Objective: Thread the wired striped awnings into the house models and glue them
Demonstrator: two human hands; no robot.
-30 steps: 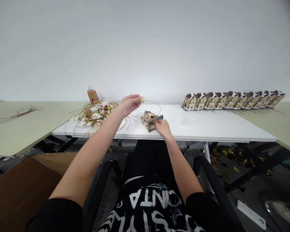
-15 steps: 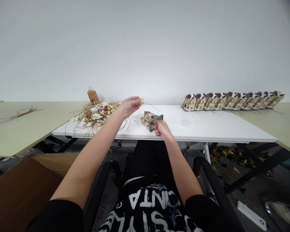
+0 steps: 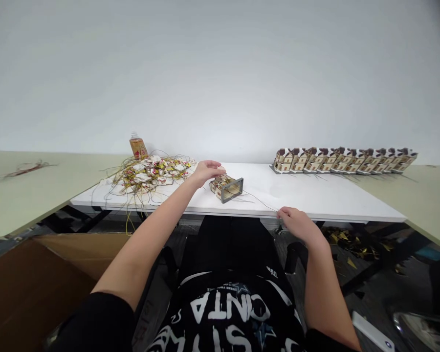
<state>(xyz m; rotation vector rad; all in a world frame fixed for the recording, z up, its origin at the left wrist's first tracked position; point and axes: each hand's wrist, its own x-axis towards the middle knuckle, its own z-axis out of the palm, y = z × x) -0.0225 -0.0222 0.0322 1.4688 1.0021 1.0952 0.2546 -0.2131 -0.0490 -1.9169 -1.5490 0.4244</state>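
Observation:
A small model house (image 3: 220,188) lies on its side on the white table (image 3: 315,195), its grey base frame turned toward me and open inside. My left hand (image 3: 208,173) is closed at the roof end, fingertips around a small pale wired piece that is mostly hidden. A thin dark wire (image 3: 262,201) runs from the house's open base to the right. Its far end is pinched in my right hand (image 3: 297,224), low at the table's front edge.
A tangled heap of small red-and-white wired pieces (image 3: 150,173) lies on the left, with a bottle of amber liquid (image 3: 138,146) behind it. A row of similar model houses (image 3: 341,160) stands at the back right. An open cardboard box (image 3: 80,249) is at lower left.
My left hand has brought the small wired piece down to the roof end of the house. My right hand has left the base and moved right, drawing the wire out straight.

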